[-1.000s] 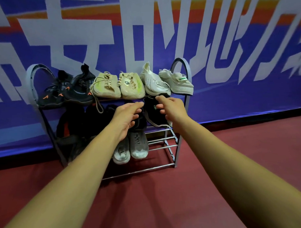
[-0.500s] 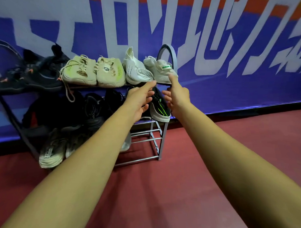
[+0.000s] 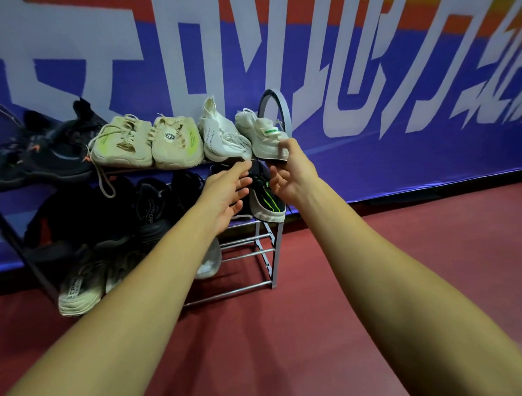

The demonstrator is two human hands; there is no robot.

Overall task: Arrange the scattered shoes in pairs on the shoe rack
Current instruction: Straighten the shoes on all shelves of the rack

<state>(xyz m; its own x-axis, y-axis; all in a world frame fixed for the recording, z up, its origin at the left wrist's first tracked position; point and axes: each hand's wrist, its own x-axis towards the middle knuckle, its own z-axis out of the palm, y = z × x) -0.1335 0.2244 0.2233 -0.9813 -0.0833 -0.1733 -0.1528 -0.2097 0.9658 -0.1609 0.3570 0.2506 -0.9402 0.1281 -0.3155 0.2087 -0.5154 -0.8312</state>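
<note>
A metal shoe rack [image 3: 269, 258] stands against a blue banner [image 3: 369, 111] on the red floor [image 3: 288, 345]. Across its top shelf, left of centre frame, sit black sneakers [image 3: 45, 155], a beige pair [image 3: 145, 142], a white knit sneaker [image 3: 222, 137] and a white sneaker with a green tag [image 3: 260, 132]. Dark shoes crowd the shelf below. At centre frame, the left hand [image 3: 227, 193] is open with fingers spread, beside a black sneaker with green stripes [image 3: 267, 202]. The right hand [image 3: 288, 173] is also open, its thumb touching the tagged sneaker's sole.
</note>
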